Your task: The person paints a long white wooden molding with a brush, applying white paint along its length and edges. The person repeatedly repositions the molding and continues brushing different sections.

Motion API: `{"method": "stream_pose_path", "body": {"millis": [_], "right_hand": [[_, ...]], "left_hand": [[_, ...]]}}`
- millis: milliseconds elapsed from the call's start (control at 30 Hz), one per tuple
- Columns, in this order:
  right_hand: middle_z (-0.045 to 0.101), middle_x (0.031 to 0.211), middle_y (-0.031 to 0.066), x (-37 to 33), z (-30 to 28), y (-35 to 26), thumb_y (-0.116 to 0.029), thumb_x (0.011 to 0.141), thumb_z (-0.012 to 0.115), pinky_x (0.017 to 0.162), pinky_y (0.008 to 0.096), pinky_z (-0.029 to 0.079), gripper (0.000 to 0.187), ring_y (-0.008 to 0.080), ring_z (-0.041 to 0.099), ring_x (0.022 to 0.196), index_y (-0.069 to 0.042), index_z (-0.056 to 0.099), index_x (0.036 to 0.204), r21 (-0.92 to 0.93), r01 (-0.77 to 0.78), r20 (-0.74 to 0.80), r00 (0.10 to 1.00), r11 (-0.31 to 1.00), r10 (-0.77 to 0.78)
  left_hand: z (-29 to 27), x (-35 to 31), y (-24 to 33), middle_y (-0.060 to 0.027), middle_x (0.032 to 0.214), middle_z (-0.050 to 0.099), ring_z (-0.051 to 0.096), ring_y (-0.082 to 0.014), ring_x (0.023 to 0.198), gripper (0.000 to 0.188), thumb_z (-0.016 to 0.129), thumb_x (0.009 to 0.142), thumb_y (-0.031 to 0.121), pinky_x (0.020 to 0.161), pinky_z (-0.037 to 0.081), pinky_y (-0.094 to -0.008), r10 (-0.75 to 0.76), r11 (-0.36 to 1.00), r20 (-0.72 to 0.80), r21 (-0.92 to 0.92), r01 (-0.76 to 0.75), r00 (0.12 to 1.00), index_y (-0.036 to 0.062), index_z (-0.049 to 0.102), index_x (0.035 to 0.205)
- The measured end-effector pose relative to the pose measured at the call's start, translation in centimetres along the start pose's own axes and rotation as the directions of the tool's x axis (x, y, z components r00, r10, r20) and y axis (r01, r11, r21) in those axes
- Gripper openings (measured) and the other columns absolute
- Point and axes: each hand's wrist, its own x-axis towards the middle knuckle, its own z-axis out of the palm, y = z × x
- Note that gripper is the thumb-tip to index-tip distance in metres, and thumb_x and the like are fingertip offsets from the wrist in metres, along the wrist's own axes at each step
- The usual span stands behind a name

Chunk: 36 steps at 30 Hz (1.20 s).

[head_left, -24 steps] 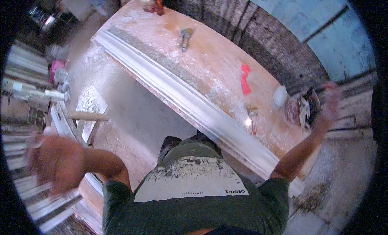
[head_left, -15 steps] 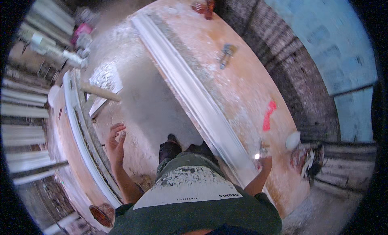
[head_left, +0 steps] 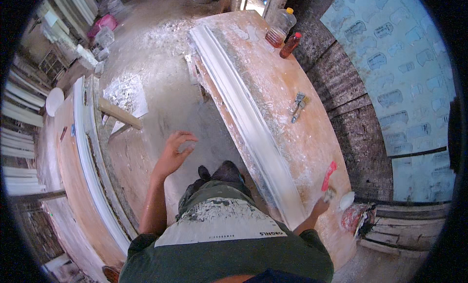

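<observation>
Brush (head_left: 330,193) at my right grip (head_left: 319,206), closure unclear.
Likely light, stiff; hold by handle. Left grip (head_left: 175,149): part-open, empty.

Long moulding (head_left: 246,110) white; strip (head_left: 329,176) pinkish red; tabletop (head_left: 273,73) orange-brown, white-smeared; shirt (head_left: 195,259) dark green.

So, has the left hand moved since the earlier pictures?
Yes, rightward: the left hand has gone from below-left of the wooden bar to below-right.
</observation>
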Motion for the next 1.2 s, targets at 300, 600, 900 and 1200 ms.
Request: {"method": "stream_pose_path", "body": {"millis": [300,600,900,1200], "right_hand": [[0.065,0.101,0.0189,-0.7,2.9,-44.7,-0.016,0.080,0.069,0.081,0.0352,0.048,0.034,0.0292,0.063,0.093,0.003,0.063,0.108,0.681,0.123,0.300,0.852,0.722,-0.428],[0.060,0.117,0.0239,5.1,12.0,-55.6,-0.044,0.084,0.059,0.090,0.0481,0.046,0.052,0.0378,0.057,0.107,-0.002,0.063,0.116,0.016,0.110,0.414,0.904,0.994,-0.107],[0.058,0.115,0.0259,3.3,9.6,-62.3,-0.026,0.088,0.056,0.093,0.0497,0.044,0.041,0.0441,0.057,0.101,0.005,0.060,0.114,0.458,0.139,0.292,0.909,0.878,-0.297],[0.056,0.117,0.0192,-8.2,-1.0,-92.9,-0.007,0.089,0.053,0.083,0.0437,0.051,0.039,0.0390,0.059,0.101,-0.013,0.053,0.127,0.831,0.305,0.270,0.511,0.466,-0.816]], "left_hand": [[2.1,8.1,-4.0,-0.0118,0.114,0.060,0.053,-0.0313,0.112,0.020,0.063,0.087,0.012,0.098,0.040,-0.0419,0.053,0.995,0.360,-0.098,-0.018,0.932,0.0105,0.065,0.106],[-5.0,17.1,-6.5,-0.0121,0.111,0.061,0.055,-0.0324,0.109,0.020,0.062,0.088,0.013,0.092,0.044,-0.0405,-0.143,0.988,0.322,0.100,0.116,0.936,0.0083,0.063,0.107],[-7.6,25.1,-10.7,-0.0122,0.115,0.060,0.052,-0.0310,0.114,0.020,0.059,0.093,0.016,0.101,0.039,-0.0401,-0.205,0.979,0.357,0.056,0.198,0.911,0.0072,0.063,0.109],[-6.3,40.3,-24.4,-0.0238,0.147,0.031,0.030,-0.0385,0.137,0.070,0.065,0.087,0.023,0.113,0.026,-0.0448,0.007,0.985,0.285,0.166,-0.057,0.958,-0.0015,0.030,0.142]]}}
